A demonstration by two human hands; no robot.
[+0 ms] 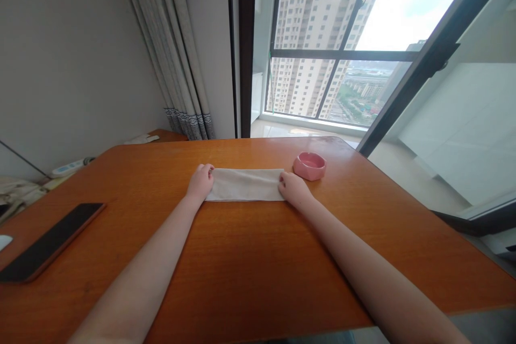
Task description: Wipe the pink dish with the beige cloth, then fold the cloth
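A pale beige cloth (pixel 246 185), folded into a flat strip, lies across the wooden table. Its left end is pinched in my left hand (pixel 200 181), with the fingers curled over the edge. My right hand (pixel 294 188) grips the opposite end, its fingers bent onto the cloth. Both thumbs are partly hidden. Just beyond my right hand, and apart from the cloth, sits a pink faceted bowl (pixel 309 165).
The brown table (pixel 258 269) stretches beneath both arms. On its left lies a long black pad (pixel 52 242), with part of a white object (pixel 5 242) at the frame edge. Behind stand a grey curtain (pixel 169 43) and a large window (pixel 318 54).
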